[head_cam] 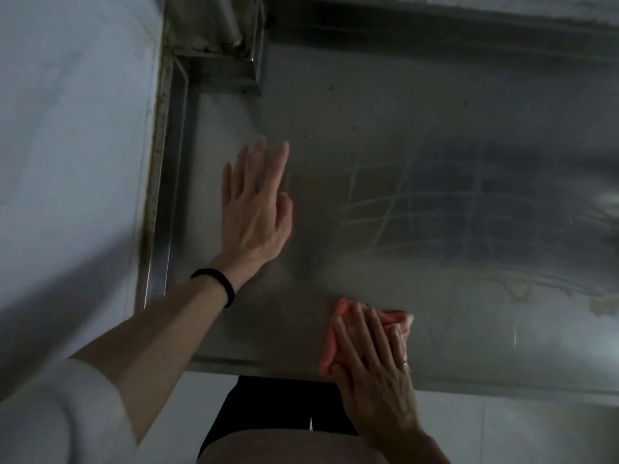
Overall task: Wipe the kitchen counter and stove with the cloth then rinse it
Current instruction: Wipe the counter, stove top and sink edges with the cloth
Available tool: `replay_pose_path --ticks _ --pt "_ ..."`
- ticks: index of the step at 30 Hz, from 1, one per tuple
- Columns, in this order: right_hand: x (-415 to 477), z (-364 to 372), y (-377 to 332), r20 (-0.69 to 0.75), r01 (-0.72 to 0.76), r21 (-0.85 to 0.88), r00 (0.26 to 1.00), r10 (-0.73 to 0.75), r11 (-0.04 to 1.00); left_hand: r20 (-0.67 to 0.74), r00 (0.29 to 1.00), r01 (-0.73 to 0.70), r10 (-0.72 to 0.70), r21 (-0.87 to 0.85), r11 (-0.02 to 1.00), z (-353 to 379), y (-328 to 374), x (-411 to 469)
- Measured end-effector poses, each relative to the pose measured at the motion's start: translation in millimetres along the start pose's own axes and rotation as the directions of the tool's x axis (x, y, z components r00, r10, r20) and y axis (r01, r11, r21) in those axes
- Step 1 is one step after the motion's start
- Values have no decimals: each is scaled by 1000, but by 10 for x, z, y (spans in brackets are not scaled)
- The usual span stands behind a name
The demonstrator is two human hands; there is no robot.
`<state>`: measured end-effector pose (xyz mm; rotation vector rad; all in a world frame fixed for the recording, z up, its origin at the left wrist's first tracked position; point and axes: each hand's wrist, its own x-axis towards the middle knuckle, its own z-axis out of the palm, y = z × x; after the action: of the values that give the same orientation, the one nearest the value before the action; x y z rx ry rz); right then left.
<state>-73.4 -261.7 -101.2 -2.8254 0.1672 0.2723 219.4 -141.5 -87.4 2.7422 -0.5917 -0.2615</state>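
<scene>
The right hand's fingers [360,333] lie stretched out, nearly straight, on top of a pink cloth [395,321], pressing it flat to the steel table [368,128] rather than gripping it. The cloth sits close to the table's near edge, with its folds poking out past the fingertips and along the thumb side of the right hand [375,366]. A ring [405,362] shows on one finger.

Further back and to the left, the left hand [256,216] rests palm down on the bare steel, its fingers [278,169] straight and slightly spread, holding nothing. A black band [217,284] circles that wrist, and a white sleeve [67,413] is pushed up the arm.

Pale streaks [519,289] mark the steel to the right of the cloth. A light wall [67,128] runs along the table's left side.
</scene>
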Motion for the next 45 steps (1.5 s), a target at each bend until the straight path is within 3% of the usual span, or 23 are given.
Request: replay_pose_path --ticks 4,9,14,18,21,25,29,33,36,40,45 --pt "439 -91 2 -4 33 18 999 -33 999 32 998 47 -48 40 998 212 93 71" --pt "1903 -408 452 -100 61 -36 993 -65 997 -39 999 8 -1 183 983 384 28 38" --pt "3368 -812 971 -67 18 -98 997 -24 995 -71 997 28 -15 190 981 406 55 54" --pt "3814 -937 1116 -86 -12 -82 996 5 997 -77 997 32 -18 182 983 416 55 62" --pt "3553 -837 936 -116 -69 -65 991 61 995 -55 998 38 -27 206 978 429 42 68" --pt "2227 -492 419 -130 -16 -37 991 11 999 -39 999 41 -34 187 982 408 49 63" --pt "611 -37 -126 -2 55 -32 998 -55 998 -49 998 38 -30 182 983 420 49 65" --pt "326 -7 -176 91 139 3 986 -139 990 -43 999 39 -31 192 981 419 49 75" --pt "868 -131 93 34 156 42 987 -158 987 -38 999 29 -22 190 981 417 38 64" --pt "2288 -574 750 -109 21 -27 994 -24 999 -65 997 46 -33 201 979 421 45 65" --pt "3813 -1098 1361 -36 17 -105 999 -21 994 -96 995 25 -2 239 971 471 5 80"
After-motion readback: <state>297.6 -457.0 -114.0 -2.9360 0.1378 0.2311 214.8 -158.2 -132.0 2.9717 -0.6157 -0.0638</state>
